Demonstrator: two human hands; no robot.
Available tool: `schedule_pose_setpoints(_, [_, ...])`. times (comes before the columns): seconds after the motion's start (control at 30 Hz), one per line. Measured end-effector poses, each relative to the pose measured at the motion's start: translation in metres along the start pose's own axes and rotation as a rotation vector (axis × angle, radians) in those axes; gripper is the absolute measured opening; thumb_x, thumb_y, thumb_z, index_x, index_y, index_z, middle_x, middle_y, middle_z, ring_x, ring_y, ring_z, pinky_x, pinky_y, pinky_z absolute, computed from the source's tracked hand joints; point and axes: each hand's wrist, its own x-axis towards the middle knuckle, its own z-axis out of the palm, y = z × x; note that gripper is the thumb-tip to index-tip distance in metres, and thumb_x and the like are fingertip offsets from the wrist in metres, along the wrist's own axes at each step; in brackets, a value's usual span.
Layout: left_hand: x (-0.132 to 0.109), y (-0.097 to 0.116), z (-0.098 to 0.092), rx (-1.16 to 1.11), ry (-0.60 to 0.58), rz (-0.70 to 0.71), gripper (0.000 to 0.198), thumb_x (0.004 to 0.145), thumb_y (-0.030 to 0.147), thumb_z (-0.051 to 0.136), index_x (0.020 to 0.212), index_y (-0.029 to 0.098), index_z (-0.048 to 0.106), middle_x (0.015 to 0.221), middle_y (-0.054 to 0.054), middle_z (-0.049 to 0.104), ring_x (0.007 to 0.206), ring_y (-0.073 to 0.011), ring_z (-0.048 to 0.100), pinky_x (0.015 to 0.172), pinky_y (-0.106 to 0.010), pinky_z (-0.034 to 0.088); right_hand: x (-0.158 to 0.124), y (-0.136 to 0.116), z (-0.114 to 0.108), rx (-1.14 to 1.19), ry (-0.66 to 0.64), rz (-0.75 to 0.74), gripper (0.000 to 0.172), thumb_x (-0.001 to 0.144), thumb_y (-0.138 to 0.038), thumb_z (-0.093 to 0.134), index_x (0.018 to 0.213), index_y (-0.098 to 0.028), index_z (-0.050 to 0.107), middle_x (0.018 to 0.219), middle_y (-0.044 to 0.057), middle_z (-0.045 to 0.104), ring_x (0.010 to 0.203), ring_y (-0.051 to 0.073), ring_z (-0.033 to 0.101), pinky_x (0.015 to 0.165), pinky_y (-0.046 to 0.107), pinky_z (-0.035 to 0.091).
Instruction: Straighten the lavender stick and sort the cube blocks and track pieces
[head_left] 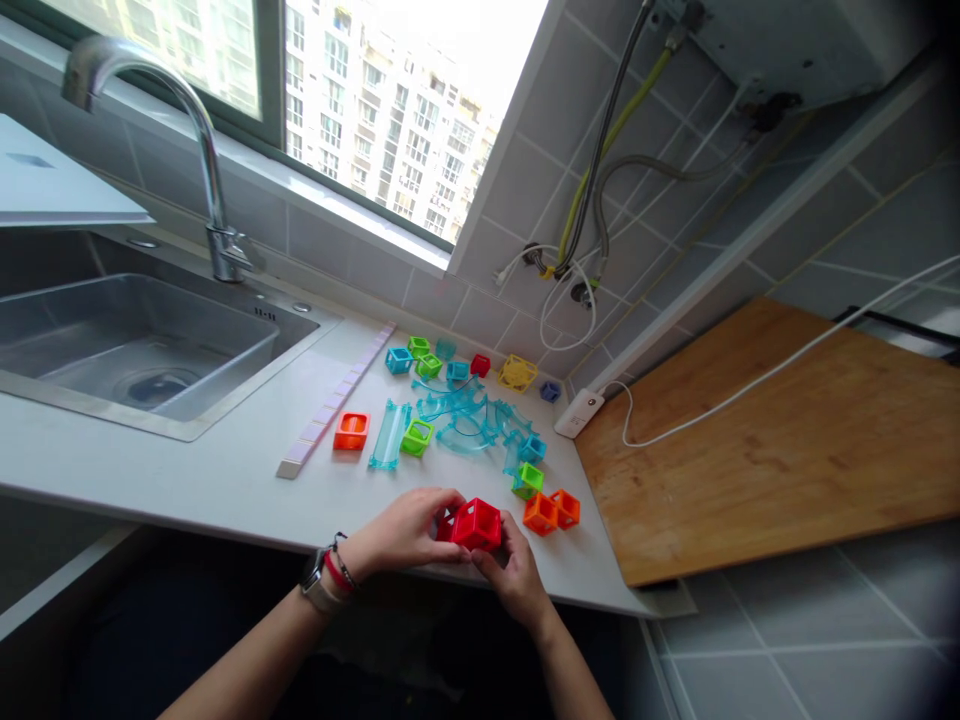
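Observation:
Over the counter's front edge, my left hand (pixel 416 530) and my right hand (pixel 517 575) hold red hollow cube blocks (pixel 478 525) between them. The left fingers wrap round a red piece at the left, partly hidden behind them; the right fingers grip the right side. Two orange cube blocks (pixel 541 514) lie just right of my hands, beside a green cube block (pixel 529 481). Beyond my hands lie another green cube block (pixel 417 437), an orange-red cube block (pixel 351 431) and a clear blue straight track piece (pixel 389 435).
Several clear blue curved track pieces (pixel 465 430) spread across the counter (pixel 247 480). Behind them sit a red cube (pixel 480 365) and a yellow frame block (pixel 517 373). A pale strip (pixel 337 400) separates the blocks from the sink (pixel 187 420). A wooden board (pixel 750 450) stands right.

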Motion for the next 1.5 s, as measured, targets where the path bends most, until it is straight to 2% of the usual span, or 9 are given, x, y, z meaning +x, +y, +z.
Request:
schedule_pose_setpoints(0.13, [-0.002, -0.004, 0.005, 0.014, 0.021, -0.006, 0.053, 0.075, 0.057, 0.080, 0.111, 0.021, 0.066, 0.096, -0.005, 0.071, 0.085, -0.0226, 0.066, 0.076, -0.029, 0.048, -0.002, -0.004, -0.012, -0.024, -0.057, 0.003, 0.057, 0.082, -0.047, 0.078, 0.132, -0.027, 0.058, 0.108, 0.006, 0.069, 0.096, 0.027, 0.065, 0.085, 0.036, 0.052])
schedule_pose_setpoints(0.27, [-0.003, -0.005, 0.009, 0.054, 0.062, -0.010, 0.054, 0.071, 0.058, 0.082, 0.108, 0.022, 0.065, 0.094, -0.004, 0.069, 0.083, -0.0229, 0.065, 0.073, -0.029, 0.046, 0.019, -0.023, -0.044, -0.064, -0.060, -0.096, 0.070, 0.087, -0.058, 0.069, 0.147, -0.029, 0.046, 0.103, 0.005, 0.065, 0.081, 0.021, 0.060, 0.077, 0.034, 0.051])
schedule_pose_setpoints(0.4, [-0.004, -0.003, 0.009, 0.054, 0.077, 0.002, 0.046, 0.077, 0.053, 0.078, 0.107, 0.022, 0.063, 0.097, -0.006, 0.068, 0.086, -0.0234, 0.064, 0.073, -0.029, 0.046, 0.084, -0.051, -0.071, -0.206, 0.102, -0.180, 0.054, 0.096, -0.057, 0.055, 0.139, -0.025, 0.054, 0.099, 0.005, 0.065, 0.076, 0.019, 0.057, 0.073, 0.032, 0.050])
schedule_pose_setpoints(0.5, [-0.005, -0.001, 0.007, 0.024, 0.072, 0.009, 0.044, 0.082, 0.051, 0.074, 0.114, 0.023, 0.061, 0.101, -0.006, 0.068, 0.089, -0.0238, 0.065, 0.076, -0.030, 0.047, 0.149, -0.058, -0.077, -0.565, 0.108, -0.155, 0.045, 0.098, -0.052, 0.051, 0.125, -0.019, 0.064, 0.100, 0.008, 0.068, 0.086, 0.021, 0.063, 0.073, 0.030, 0.052])
schedule_pose_setpoints(0.53, [-0.006, -0.001, 0.007, 0.016, 0.070, 0.010, 0.045, 0.083, 0.051, 0.073, 0.116, 0.024, 0.060, 0.102, -0.007, 0.068, 0.089, -0.0240, 0.065, 0.076, -0.030, 0.047, 0.171, -0.057, -0.077, -0.741, 0.065, -0.153, 0.043, 0.100, -0.049, 0.047, 0.121, -0.018, 0.066, 0.105, 0.009, 0.069, 0.090, 0.021, 0.065, 0.076, 0.029, 0.053])
schedule_pose_setpoints(0.7, [-0.006, 0.001, 0.007, 0.017, 0.058, -0.011, 0.043, 0.086, 0.054, 0.070, 0.114, 0.024, 0.060, 0.099, -0.006, 0.069, 0.087, -0.0240, 0.065, 0.076, -0.030, 0.046, 0.261, -0.037, -0.075, -0.992, -0.014, -0.091, 0.031, 0.092, -0.032, 0.060, 0.114, -0.015, 0.073, 0.117, 0.013, 0.068, 0.100, 0.023, 0.065, 0.092, 0.031, 0.049])
schedule_pose_setpoints(0.97, [-0.004, 0.009, 0.000, -0.044, -0.009, -0.107, 0.031, 0.083, 0.046, 0.074, 0.101, 0.025, 0.062, 0.097, -0.005, 0.068, 0.085, -0.0229, 0.062, 0.074, -0.030, 0.045, 0.353, -0.013, -0.061, -1.260, -0.013, 0.031, 0.040, 0.093, -0.025, 0.058, 0.132, -0.017, 0.066, 0.136, 0.017, 0.061, 0.120, 0.030, 0.061, 0.099, 0.035, 0.046])
schedule_pose_setpoints(1.2, [-0.003, 0.004, 0.002, -0.096, -0.025, -0.119, 0.035, 0.080, 0.047, 0.077, 0.104, 0.027, 0.062, 0.099, -0.003, 0.069, 0.087, -0.0236, 0.062, 0.076, -0.032, 0.044, 0.384, 0.005, -0.058, -1.344, 0.080, 0.167, 0.032, 0.085, -0.022, 0.069, 0.116, -0.014, 0.075, 0.116, 0.021, 0.073, 0.108, 0.033, 0.070, 0.087, 0.037, 0.052])
schedule_pose_setpoints(1.5, [-0.005, 0.001, 0.003, -0.083, -0.011, -0.107, 0.040, 0.077, 0.050, 0.080, 0.104, 0.026, 0.062, 0.097, -0.004, 0.069, 0.085, -0.0233, 0.062, 0.073, -0.032, 0.044, 0.370, -0.001, -0.056, -1.210, 0.200, 0.119, 0.022, 0.085, -0.022, 0.069, 0.103, -0.013, 0.077, 0.110, 0.022, 0.075, 0.104, 0.032, 0.070, 0.088, 0.039, 0.050])
